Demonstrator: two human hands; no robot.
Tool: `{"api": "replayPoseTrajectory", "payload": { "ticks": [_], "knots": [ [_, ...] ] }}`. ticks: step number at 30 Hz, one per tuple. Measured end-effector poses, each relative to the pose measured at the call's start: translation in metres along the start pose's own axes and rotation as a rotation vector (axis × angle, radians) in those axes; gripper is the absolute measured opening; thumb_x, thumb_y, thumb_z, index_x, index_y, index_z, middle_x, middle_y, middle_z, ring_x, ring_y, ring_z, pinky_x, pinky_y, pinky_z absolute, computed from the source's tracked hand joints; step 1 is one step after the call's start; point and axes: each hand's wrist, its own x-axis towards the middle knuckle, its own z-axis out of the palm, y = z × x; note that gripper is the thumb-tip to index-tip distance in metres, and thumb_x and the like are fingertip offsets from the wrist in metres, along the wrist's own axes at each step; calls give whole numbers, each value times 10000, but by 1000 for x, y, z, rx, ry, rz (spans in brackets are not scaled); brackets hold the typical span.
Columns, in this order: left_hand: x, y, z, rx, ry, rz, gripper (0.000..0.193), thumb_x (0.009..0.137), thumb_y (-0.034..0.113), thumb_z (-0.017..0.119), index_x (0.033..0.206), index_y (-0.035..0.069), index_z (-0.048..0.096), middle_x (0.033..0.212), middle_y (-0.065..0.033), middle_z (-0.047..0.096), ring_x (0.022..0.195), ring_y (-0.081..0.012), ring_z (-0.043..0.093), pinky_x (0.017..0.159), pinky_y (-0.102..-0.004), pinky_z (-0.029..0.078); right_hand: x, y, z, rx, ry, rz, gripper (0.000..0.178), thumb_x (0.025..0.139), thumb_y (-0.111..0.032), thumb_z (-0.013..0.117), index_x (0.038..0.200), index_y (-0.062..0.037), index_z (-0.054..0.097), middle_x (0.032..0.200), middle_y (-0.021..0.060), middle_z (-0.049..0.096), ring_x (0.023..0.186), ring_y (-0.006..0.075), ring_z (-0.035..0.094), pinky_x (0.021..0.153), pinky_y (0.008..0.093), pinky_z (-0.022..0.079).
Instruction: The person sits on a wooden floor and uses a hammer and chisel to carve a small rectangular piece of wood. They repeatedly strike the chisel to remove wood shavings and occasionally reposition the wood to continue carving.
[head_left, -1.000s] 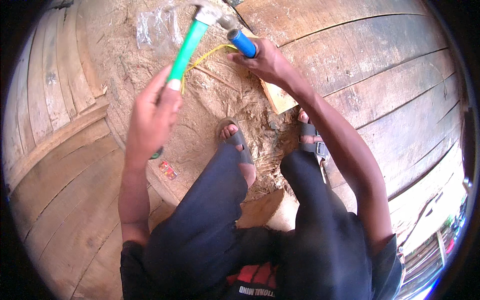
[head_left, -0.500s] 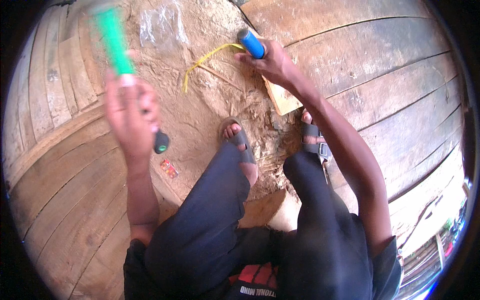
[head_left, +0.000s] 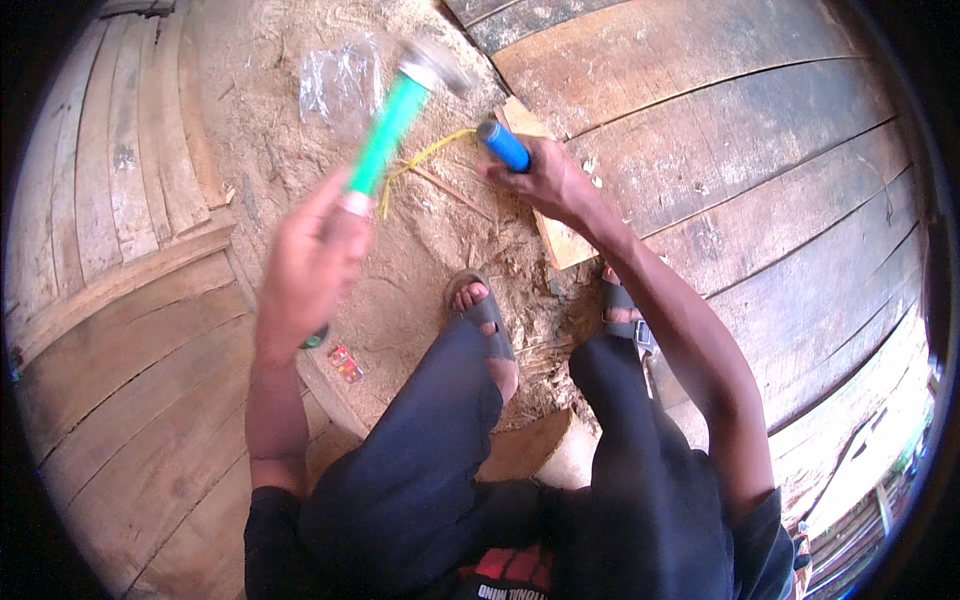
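Note:
My left hand (head_left: 312, 265) is wrapped round a hammer, its green shaft (head_left: 385, 140) slanting up to a blurred metal head (head_left: 436, 70). That head is in the air, to the left of and farther away than my right hand (head_left: 550, 175). The right fist grips what looks like a chisel by its blue handle (head_left: 508, 148), grey cap upward; the blade is hidden. Beneath this hand lies a pale wooden board (head_left: 563, 243), partly covered by the hand and forearm. A yellow strap (head_left: 432, 153) trails left from near the blue handle.
Dusty ground with wood chips lies around my sandalled feet (head_left: 478, 305). A clear plastic bag (head_left: 340, 85) and a small red packet (head_left: 345, 364) rest on it. Wide planks (head_left: 700, 110) run along the right, more planks (head_left: 140, 360) along the left. A thin stick (head_left: 452, 192) lies between.
The hammer has swung from the far left toward the right, its head now nearer the blue handle. My right hand keeps its grip; the whole view has shifted slightly.

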Motion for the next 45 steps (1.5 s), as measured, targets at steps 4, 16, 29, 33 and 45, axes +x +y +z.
{"api": "replayPoseTrajectory", "payload": {
  "ticks": [4, 16, 29, 33, 45],
  "knots": [
    [7, 14, -7, -451, 265, 484, 385, 1036, 163, 448, 1411, 80, 424, 712, 18, 491, 437, -27, 387, 325, -163, 298, -4, 18, -6, 52, 105, 27, 420, 873, -382, 726, 821, 6, 573, 609, 43, 469, 590, 136, 420, 549, 355, 400],
    [19, -36, 22, 441, 18, 656, 405, 1057, 229, 396, 1413, 37, 403, 672, 28, 433, 456, -1, 348, 371, -161, 295, -2, 12, -2, 84, 55, 0, 363, 872, -357, 729, 925, -16, 617, 630, 30, 491, 611, 128, 432, 564, 345, 408],
    [7, -19, 26, 267, -70, 417, 409, 1051, 242, 420, 1411, 49, 402, 687, 9, 500, 437, -21, 412, 322, -170, 309, -5, 6, -6, 17, 53, 67, 452, 859, -411, 714, 881, 22, 586, 658, 170, 555, 599, 223, 501, 619, 405, 455],
    [-7, 27, 3, -385, 221, 462, 378, 1030, 236, 481, 1356, 45, 462, 710, 4, 534, 438, -33, 427, 340, -172, 350, -9, 12, -11, -16, 64, 88, 429, 853, -395, 722, 874, 11, 586, 650, 171, 546, 577, 238, 487, 607, 402, 451],
    [35, -89, 49, -230, 276, 172, 242, 1014, 220, 489, 1209, 78, 496, 679, 5, 493, 507, -48, 445, 377, -222, 353, -43, 43, -19, -328, 198, -147, 645, 806, -437, 730, 1240, -12, 513, 1047, 225, 612, 962, 360, 599, 846, 459, 451]
  ]
}}
